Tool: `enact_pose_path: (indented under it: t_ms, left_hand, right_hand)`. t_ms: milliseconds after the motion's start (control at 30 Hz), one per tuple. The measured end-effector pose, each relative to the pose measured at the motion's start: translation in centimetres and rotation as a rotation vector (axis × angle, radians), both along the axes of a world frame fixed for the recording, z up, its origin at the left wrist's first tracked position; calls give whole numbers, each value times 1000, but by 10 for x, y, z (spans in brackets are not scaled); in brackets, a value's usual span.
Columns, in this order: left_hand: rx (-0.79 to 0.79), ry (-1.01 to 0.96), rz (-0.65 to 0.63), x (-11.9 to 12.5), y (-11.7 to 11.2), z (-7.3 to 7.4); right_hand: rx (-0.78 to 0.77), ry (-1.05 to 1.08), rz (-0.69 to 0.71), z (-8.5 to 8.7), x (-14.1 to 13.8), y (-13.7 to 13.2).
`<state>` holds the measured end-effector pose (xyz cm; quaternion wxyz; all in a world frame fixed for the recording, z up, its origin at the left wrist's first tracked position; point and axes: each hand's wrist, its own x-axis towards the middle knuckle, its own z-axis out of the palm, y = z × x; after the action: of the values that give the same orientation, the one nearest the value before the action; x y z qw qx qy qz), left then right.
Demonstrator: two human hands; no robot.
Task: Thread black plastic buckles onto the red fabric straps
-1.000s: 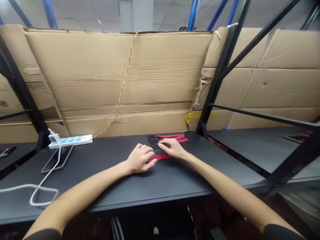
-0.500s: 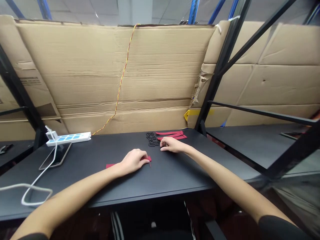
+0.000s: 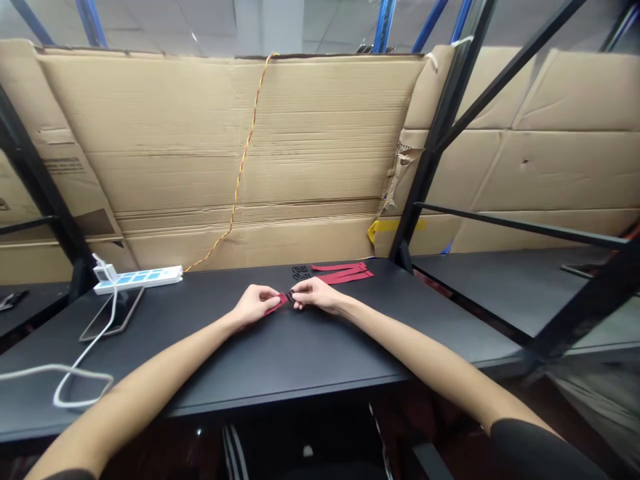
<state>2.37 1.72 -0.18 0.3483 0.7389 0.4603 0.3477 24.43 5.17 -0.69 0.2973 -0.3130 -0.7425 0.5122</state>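
My left hand pinches one end of a red fabric strap above the black tabletop. My right hand holds a small black plastic buckle against the strap's other end, and its fingers partly hide the buckle. Just beyond my hands lies a small pile of black buckles. Several more red straps lie side by side to the right of that pile, out of reach of my fingers' contact.
A white power strip with blue switches and a phone sit at the table's left, with a white cable trailing across it. Cardboard sheets and black shelf uprights stand behind the table.
My hands have come together over the table's middle. The left hand has lifted the red strap from the tabletop, and the right hand has taken a black buckle from the pile.
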Motion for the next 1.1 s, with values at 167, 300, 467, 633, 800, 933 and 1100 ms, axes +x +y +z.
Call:
enact_pose_path:
  t_ms: [167, 300, 467, 633, 800, 933, 1100]
  left_hand:
    - [-63, -54, -43, 1, -3, 1]
    - [-60, -82, -58, 3, -4, 0]
    - [-58, -99, -60, 3, -3, -1]
    - [-53, -114, -148, 5, -6, 0]
    - [-36, -184, -138, 8, -10, 1]
    - [11, -227, -233, 10, -13, 2]
    - [222, -113, -169, 12, -15, 3]
  right_hand:
    - [-254, 280, -54, -15, -8, 1]
    - [-317, 362, -103, -16, -7, 0]
    - [-274, 329, -71, -14, -7, -3]
    - [-221, 277, -55, -12, -8, -8]
    - [-216, 240, -23, -9, -8, -12]
    - [-224, 288, -53, -9, -8, -15]
    - [-141, 261, -59, -12, -11, -16]
